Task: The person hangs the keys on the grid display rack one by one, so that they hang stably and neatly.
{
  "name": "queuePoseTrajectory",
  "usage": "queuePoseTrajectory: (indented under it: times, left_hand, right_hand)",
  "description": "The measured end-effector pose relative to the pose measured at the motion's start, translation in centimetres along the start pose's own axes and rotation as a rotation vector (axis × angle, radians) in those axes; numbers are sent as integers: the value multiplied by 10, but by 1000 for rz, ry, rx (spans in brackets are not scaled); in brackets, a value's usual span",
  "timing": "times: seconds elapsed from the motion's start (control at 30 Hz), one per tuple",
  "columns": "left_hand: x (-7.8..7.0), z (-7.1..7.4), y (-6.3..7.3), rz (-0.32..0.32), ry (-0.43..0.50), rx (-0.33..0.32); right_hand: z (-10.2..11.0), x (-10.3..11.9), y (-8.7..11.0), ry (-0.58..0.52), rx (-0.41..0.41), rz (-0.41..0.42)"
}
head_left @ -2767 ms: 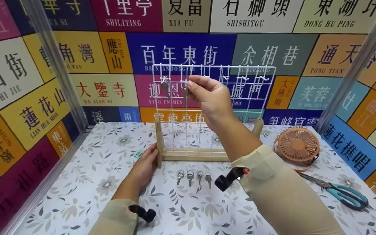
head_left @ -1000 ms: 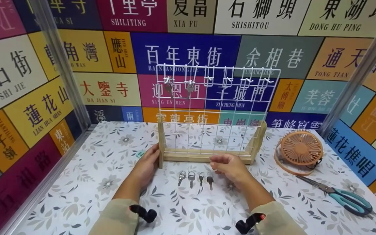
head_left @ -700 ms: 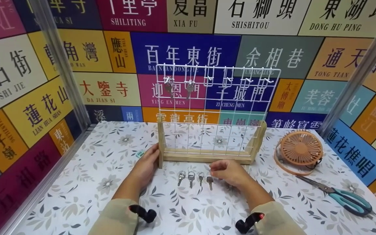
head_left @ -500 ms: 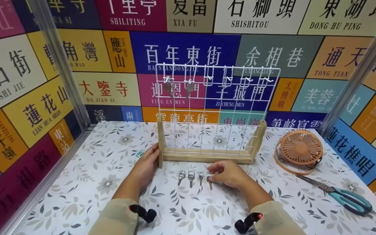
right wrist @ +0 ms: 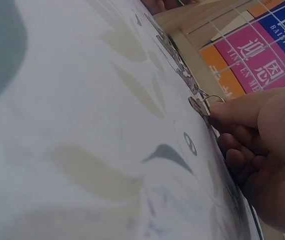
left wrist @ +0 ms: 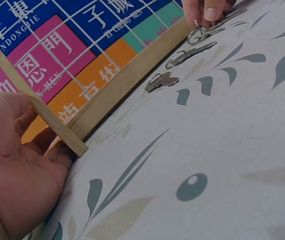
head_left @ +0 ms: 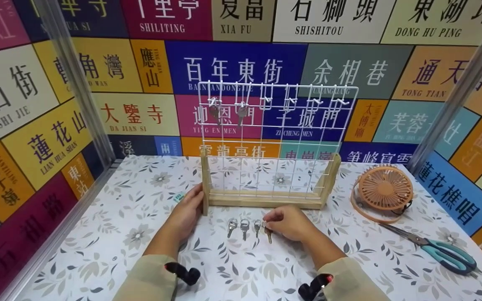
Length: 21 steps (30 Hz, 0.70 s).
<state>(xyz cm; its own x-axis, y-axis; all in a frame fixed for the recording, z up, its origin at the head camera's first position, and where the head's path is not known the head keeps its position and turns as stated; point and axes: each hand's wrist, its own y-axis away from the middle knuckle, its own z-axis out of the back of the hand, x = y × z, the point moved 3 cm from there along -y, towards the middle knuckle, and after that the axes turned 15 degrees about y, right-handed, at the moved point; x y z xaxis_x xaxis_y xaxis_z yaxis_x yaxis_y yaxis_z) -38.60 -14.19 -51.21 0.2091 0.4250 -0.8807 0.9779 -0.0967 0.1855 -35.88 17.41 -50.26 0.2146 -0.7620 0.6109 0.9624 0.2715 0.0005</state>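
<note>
My right hand [head_left: 290, 223] pinches the ring of the rightmost key [head_left: 269, 237] between thumb and fingertips, low over the table. The right wrist view shows this key's ring [right wrist: 213, 98] upright at the thumb tip. To its left lie three more ringed keys in a row, among them a silver key [head_left: 244, 229]. Behind them stands a white wire grid rack [head_left: 266, 205] on a wooden base. Two keys hang from its left hooks, one being the outer key [head_left: 214, 110]. My left hand [head_left: 188, 209] grips the rack's left wooden post [left wrist: 57, 122], thumb in front, fingers behind.
An orange fan [head_left: 385, 188] stands right of the rack. Teal-handled scissors [head_left: 446, 255] lie in front of it. Several bare hooks [head_left: 316, 102] line the grid's upper right. A sign-covered wall [head_left: 232, 62] rises close behind, and a small green tag [head_left: 178, 196] lies beside the left hand.
The right hand has let go of a key now hanging on the second hook and come down to the table. It has taken the rightmost key's ring. The left hand stays on the post.
</note>
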Motion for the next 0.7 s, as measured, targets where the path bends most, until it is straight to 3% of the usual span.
queuePoseTrajectory:
  times: [0.13, 0.33, 0.5, 0.7]
  left_hand:
    - [0, 0, 0, -9, 4, 6]
    - [0, 0, 0, -4, 3, 2]
    - [0, 1, 0, 4, -3, -2]
    - [-1, 1, 1, 9, -5, -4]
  right_hand:
    - [3, 0, 0, -41, -18, -59]
    - [15, 3, -2, -137, -133, -110]
    - [32, 17, 0, -345, -219, -102]
    - [64, 54, 16, -547, -372, -24]
